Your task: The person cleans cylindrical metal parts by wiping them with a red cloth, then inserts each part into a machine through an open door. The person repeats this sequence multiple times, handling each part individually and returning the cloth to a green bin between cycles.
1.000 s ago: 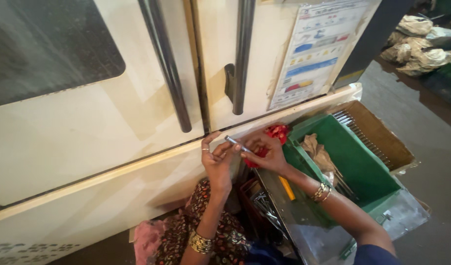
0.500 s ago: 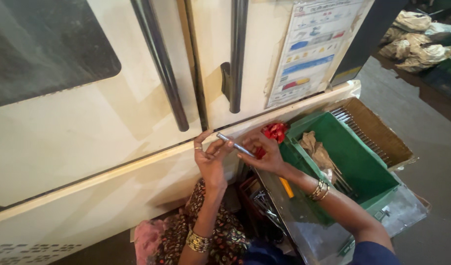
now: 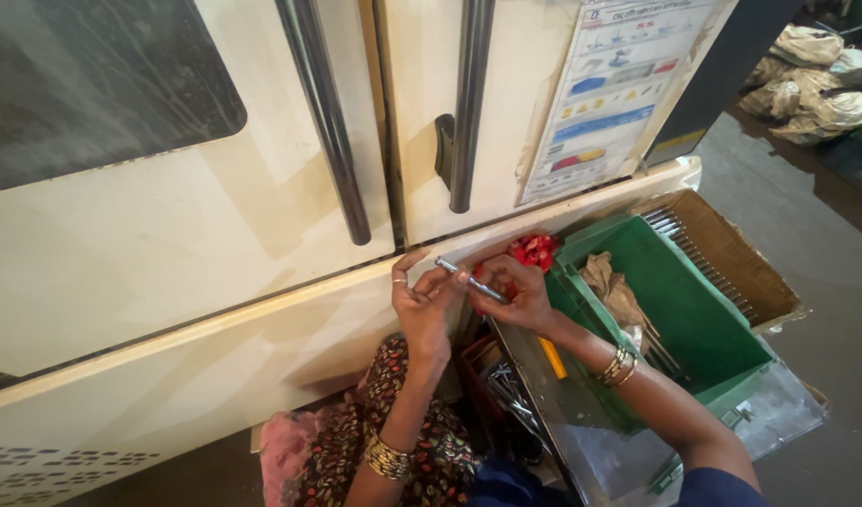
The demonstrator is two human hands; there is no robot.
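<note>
My left hand [image 3: 421,305] and my right hand [image 3: 513,293] meet in front of a cream machine panel [image 3: 168,244]. Between them they hold a thin silver metal rod [image 3: 468,280], tilted down to the right. The left fingertips pinch its upper end; the right hand grips its lower end. A ring sits on a left finger and gold bangles on both wrists. A red piece of cloth [image 3: 534,251] lies just behind my right hand.
A green plastic bin [image 3: 722,361] with a crumpled rag [image 3: 611,286] and metal rods stands at the right. Behind it is a cardboard box [image 3: 759,272] of more rods. A metal tray [image 3: 590,441] with a yellow-handled tool [image 3: 553,358] lies below. Two dark door handles [image 3: 326,122] hang above. Filled sacks [image 3: 816,84] lie far right.
Both hands have stayed together on the rod, shifting only slightly against the panel's edge. The view has drifted a little.
</note>
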